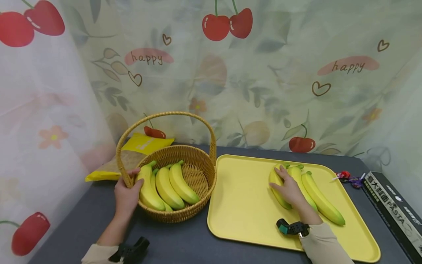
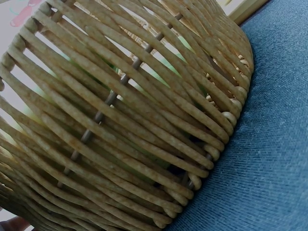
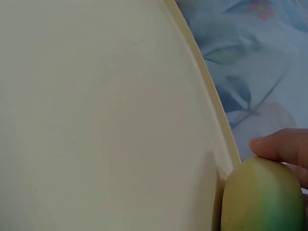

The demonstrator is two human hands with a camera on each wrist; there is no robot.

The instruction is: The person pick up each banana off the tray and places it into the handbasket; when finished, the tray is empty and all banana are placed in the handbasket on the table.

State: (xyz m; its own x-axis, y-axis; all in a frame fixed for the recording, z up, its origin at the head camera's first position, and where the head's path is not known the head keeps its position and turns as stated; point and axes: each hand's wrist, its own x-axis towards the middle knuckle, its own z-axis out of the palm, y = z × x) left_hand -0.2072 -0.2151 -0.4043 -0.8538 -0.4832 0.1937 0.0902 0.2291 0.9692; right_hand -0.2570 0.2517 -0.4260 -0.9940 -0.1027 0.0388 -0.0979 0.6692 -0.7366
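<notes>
While basket (image 1: 197, 176) (wicker) holds bananas (image 1: 166, 187), others (image 1: 324, 200) on tray (image 1: 244, 198)

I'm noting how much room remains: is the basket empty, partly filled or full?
Partly filled: in the head view, several bananas lie inside the wicker basket, which shows bare weave to their right.

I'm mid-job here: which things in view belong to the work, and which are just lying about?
Likely part of the job:
Basket, bananas inside, gripped by the left hand
Tray with three bananas, right hand holding the leftmost one

Apparently just lying about:
Yellow-and-brown packet behind the basket
Red and purple wrapped sweets beside the tray
Black PASTA box, far right
</notes>
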